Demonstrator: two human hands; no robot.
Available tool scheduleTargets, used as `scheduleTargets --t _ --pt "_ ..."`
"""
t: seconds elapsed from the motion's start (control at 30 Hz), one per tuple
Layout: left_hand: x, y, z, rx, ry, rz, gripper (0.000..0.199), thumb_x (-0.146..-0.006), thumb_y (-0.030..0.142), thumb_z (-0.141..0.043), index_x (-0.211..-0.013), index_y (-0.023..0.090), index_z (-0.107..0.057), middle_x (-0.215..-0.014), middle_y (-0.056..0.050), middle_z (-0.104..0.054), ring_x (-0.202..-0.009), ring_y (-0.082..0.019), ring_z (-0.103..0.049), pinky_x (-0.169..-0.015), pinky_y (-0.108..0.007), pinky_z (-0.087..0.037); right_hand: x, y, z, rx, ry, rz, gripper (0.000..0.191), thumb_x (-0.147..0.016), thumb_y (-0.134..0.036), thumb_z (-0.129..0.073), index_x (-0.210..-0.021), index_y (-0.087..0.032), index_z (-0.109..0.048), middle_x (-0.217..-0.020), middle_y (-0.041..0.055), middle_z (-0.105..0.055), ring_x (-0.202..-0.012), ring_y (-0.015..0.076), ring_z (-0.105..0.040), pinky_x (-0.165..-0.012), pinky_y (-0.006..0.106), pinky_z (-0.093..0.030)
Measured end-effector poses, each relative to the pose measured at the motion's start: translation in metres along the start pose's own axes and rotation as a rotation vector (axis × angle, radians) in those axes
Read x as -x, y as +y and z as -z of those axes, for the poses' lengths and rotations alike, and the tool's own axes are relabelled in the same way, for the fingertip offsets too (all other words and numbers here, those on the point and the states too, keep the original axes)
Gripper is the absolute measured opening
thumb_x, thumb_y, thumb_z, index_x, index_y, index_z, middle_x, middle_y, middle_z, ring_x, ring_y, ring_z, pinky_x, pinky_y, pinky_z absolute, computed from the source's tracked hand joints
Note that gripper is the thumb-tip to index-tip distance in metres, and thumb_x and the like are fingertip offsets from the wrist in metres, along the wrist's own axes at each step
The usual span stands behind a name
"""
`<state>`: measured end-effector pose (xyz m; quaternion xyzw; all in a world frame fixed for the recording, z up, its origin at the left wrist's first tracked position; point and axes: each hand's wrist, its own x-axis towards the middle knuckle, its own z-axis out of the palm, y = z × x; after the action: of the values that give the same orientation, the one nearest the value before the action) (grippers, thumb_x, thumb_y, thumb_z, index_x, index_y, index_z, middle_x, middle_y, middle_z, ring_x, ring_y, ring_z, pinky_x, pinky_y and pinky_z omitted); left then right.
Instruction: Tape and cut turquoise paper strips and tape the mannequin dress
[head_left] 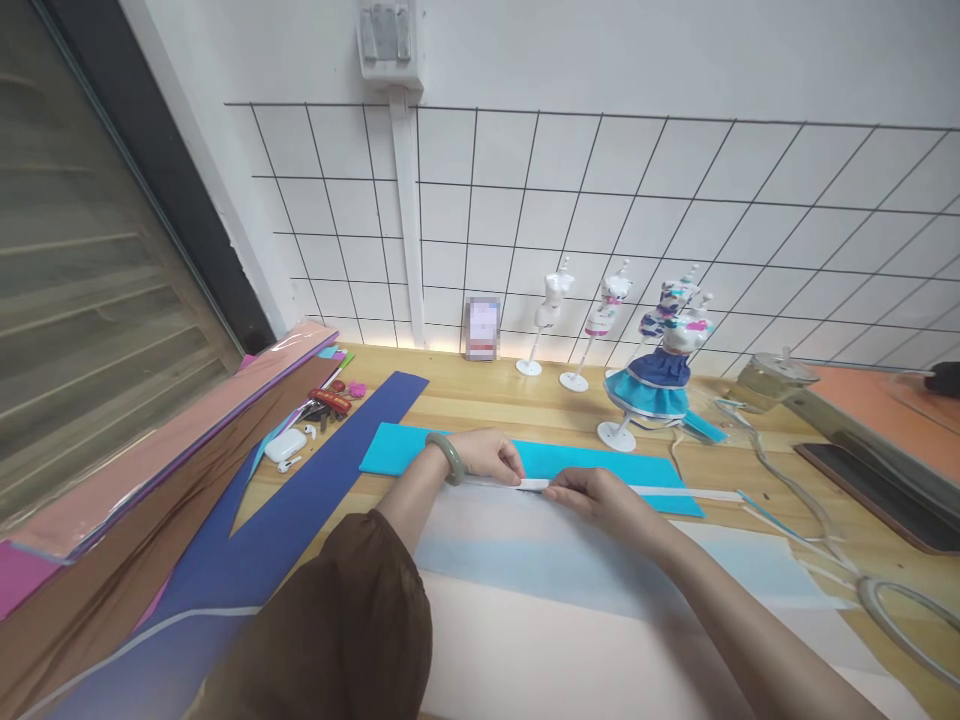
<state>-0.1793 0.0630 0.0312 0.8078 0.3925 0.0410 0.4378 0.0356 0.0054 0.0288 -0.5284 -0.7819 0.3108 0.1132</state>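
Since the left hand [486,456] and the right hand [592,492] each pinch the strip [534,485] a little apart, the short span between them is probably being kept flat and controlled. The white strip crosses the turquoise cloth [559,460] at mid-counter [480,390], with the sheer cloth [517,545] spread from the hands toward six o'clock, likely so that its far edge lies within reach of both. The mannequins [615,292] stand between twelve and two o'clock, presumably set back to leave working room. The strip's long axis runs nearly from nine to three o'clock; past the right hand, its tail points just beyond three. Where its other end lies, by the left hand, one cannot tell.
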Motion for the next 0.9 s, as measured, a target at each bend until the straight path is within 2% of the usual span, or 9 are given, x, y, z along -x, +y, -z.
scheduleTargets --t 0.3,0.6,0.9 --pt "0.003 -0.010 0.008 -0.006 -0.035 -0.031 0.027 -0.065 0.027 -0.062 -0.091 0.021 -0.069 -0.076 0.002 -0.067 -0.071 -0.012 -0.058 -0.065 -0.022 -0.041 0.002 0.001 -0.001 -0.040 -0.016 0.002 0.045 -0.079 -0.057 -0.042 -0.083 -0.019 -0.065 -0.079 0.0019 -0.065 -0.070 0.0172 -0.054 -0.058 0.026 -0.039" --pt "0.000 -0.013 0.008 -0.011 -0.049 -0.049 0.028 -0.064 0.028 -0.064 -0.090 0.021 -0.069 -0.078 0.001 -0.067 -0.072 -0.013 -0.058 -0.064 -0.021 -0.042 0.001 -0.006 -0.001 0.047 -0.003 0.034 0.046 -0.080 -0.057 -0.041 -0.084 -0.019 -0.066 -0.077 0.0032 -0.066 -0.067 0.0163 -0.054 -0.057 0.025 -0.037" --pt "0.002 -0.010 0.010 0.038 -0.068 -0.036 0.026 -0.066 0.029 -0.061 -0.090 0.020 -0.069 -0.076 0.000 -0.066 -0.070 -0.013 -0.057 -0.060 -0.020 -0.040 -0.010 -0.016 -0.004 0.089 0.007 0.073 0.043 -0.079 -0.057 -0.042 -0.080 -0.021 -0.066 -0.069 0.0020 -0.063 -0.060 0.0139 -0.049 -0.050 0.023 -0.029"
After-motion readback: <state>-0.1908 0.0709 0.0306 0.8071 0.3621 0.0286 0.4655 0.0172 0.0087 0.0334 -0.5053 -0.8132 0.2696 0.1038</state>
